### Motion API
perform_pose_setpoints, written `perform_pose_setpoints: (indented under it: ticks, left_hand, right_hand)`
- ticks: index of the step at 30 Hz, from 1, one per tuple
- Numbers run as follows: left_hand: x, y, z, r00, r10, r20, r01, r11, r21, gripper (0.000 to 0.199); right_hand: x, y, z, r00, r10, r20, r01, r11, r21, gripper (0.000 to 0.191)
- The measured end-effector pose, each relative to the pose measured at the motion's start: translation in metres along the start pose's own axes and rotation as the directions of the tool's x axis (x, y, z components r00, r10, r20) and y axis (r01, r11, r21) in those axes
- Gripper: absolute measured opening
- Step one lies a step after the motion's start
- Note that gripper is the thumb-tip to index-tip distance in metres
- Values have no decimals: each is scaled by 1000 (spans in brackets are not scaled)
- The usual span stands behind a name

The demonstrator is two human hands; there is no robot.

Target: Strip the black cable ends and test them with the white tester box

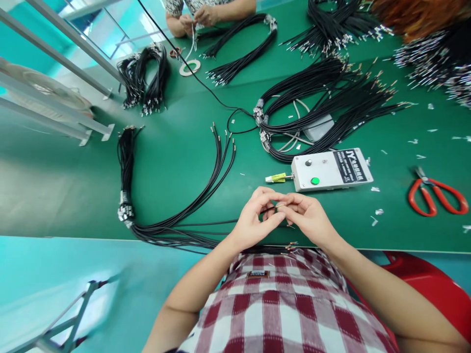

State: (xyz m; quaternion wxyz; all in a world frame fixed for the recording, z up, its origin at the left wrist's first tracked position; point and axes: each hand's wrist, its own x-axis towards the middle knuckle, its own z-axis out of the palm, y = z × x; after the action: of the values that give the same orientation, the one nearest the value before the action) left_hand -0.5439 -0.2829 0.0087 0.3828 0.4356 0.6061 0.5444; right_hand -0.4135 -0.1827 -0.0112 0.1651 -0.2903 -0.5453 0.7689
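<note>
Near the table's front edge, my left hand is closed on a thin black cable that runs in from the bundle at the left. My right hand pinches the cable's pale stripped end, and the fingertips of both hands nearly meet there. The black cable bundle is gathered by silvery ties at its left, and several loose ends lie by my waist. Just beyond my hands is a white box with a green button and a yellow-and-white tip on its left side.
Red-handled pliers lie at the right among white scraps. More black cable bundles spread over the green table. A tape roll sits near another person's hands at the far side. Metal rails stand at the left.
</note>
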Motion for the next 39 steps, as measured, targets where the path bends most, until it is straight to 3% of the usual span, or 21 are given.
perform_pose_setpoints:
  ticks: [4,8,11,16,20,25,30,34,39]
  left_hand:
    - [5,-5,6,997,-37,-73,29,994,-106,20]
    - [6,-14,12,982,-104,-158,59,962,-267,22]
    - [2,-24,13,974,-83,-212,39,979,-202,19]
    - [-3,-40,13,976,-58,-210,57,998,-8,17]
    - [0,-44,11,972,-154,-178,136,985,-105,19]
    - [5,-42,7,942,-314,-123,270,920,-284,32]
    - [5,-43,10,940,-250,-230,198,953,-229,24]
    - [6,-44,11,938,-216,-271,181,972,-150,18]
    - [13,-41,3,917,-360,-173,278,886,-371,33]
  right_hand:
    - [1,1,-3,999,-48,-11,46,990,-137,34]
    - [2,0,-5,975,-221,-23,199,914,-355,22]
    - [1,0,-6,927,-375,27,316,740,-593,13]
    - [1,7,-9,880,-456,137,345,413,-843,13]
    - [1,12,-12,852,-493,174,346,283,-895,13]
    - [2,11,-12,879,-449,159,319,306,-897,14]
    - [6,9,-11,875,-455,164,317,283,-905,16]
    - [4,9,-15,828,-517,214,324,131,-937,16]
    - [-3,1,-16,776,-570,268,294,-48,-955,17]
